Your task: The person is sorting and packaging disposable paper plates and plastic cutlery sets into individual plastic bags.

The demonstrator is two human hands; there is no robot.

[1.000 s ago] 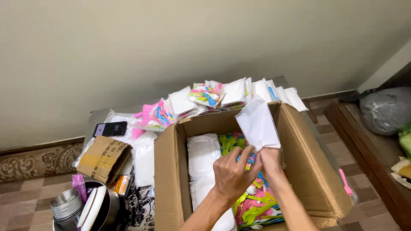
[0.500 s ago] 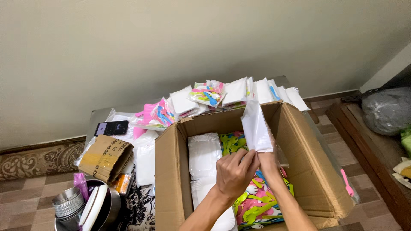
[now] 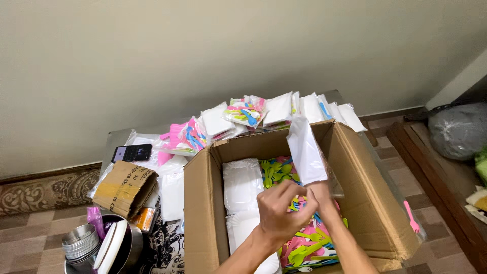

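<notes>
Head view: both hands hold a clear packet above the box

Held upright at frame centre, the clear packet [image 3: 306, 149] of white plates is pinched by left hand [image 3: 280, 210] and right hand [image 3: 324, 195], fingers closed, over the cardboard box [image 3: 203, 203] holding white plates [image 3: 242, 185] and coloured forks [image 3: 304, 243]. Since before, the packet has turned narrower.

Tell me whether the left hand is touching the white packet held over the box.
Touching: the head view shows the left hand with its fingers closed on the lower edge of the white packet.
</notes>
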